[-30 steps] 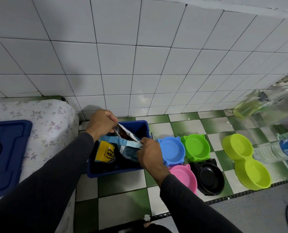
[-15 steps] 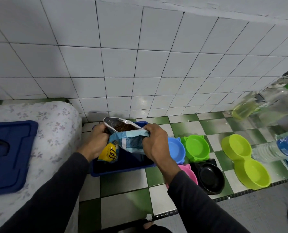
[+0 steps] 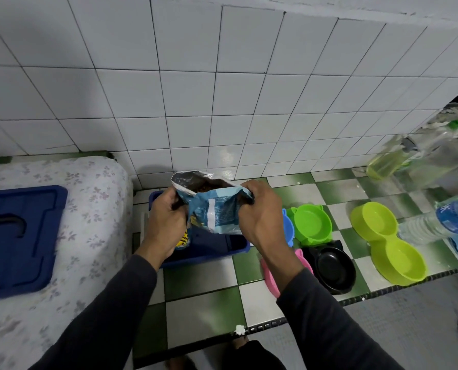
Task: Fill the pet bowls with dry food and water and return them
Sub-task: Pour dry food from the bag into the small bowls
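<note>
I hold an open light-blue bag of dry food [image 3: 214,209] above a blue bin [image 3: 209,248]. My left hand [image 3: 166,222] grips the bag's left edge and my right hand [image 3: 262,212] grips its right edge, spreading the mouth; brown kibble shows inside. Right of the bin sit a blue bowl [image 3: 287,227], a green bowl [image 3: 312,222], a pink bowl [image 3: 270,276] partly hidden by my right arm, a black bowl [image 3: 334,269] and a lime double bowl [image 3: 388,241]. All visible bowls look empty. A water bottle [image 3: 441,222] lies at the right.
The counter [image 3: 203,305] has green and white tiles, with its front edge close to me. A blue lid [image 3: 17,236] lies on a flowered cloth at the left. Bottles [image 3: 414,161] stand at the back right. A white tiled wall rises behind.
I have lifted the food bag up out of the blue bin. Both hands now hold its top edges and pull the mouth wider.
</note>
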Available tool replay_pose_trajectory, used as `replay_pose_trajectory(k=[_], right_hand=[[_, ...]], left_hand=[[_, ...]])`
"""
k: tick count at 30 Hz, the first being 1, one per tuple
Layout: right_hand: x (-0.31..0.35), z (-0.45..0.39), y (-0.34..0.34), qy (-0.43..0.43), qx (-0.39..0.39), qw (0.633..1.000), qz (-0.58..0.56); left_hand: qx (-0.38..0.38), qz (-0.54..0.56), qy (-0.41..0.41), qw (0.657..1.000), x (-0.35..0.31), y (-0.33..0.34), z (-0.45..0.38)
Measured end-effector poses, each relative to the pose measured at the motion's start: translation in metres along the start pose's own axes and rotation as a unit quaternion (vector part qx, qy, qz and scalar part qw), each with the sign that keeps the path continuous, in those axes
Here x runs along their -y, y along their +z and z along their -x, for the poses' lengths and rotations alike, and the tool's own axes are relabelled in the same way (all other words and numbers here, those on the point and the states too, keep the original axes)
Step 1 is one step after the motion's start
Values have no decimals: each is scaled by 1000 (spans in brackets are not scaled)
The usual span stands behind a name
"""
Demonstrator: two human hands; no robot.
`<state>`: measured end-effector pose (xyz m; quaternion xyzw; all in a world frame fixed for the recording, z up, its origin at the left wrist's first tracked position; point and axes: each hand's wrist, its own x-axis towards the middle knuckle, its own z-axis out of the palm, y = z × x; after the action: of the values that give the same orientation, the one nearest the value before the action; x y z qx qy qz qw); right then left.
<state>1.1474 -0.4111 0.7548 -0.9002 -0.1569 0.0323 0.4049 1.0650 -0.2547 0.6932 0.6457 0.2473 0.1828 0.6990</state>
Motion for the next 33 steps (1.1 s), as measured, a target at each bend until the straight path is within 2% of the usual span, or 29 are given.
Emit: replay_pose_trajectory(k=[10, 18, 25, 33], right_hand=[[-38, -6, -54, -39, -61, 997, 12], [-118, -36, -103, -13, -15, 999, 30], [-181, -63, -138, -23, 29, 999, 34], [-223, -80, -154, -38, 50, 997, 54]], left_hand=[[-6, -22, 13, 1000, -5, 81, 17], [-34, -43, -9, 998, 19, 175, 28], [-56, -8, -55, 997, 45, 251, 35], [-65, 14, -93, 993, 63, 298, 41]])
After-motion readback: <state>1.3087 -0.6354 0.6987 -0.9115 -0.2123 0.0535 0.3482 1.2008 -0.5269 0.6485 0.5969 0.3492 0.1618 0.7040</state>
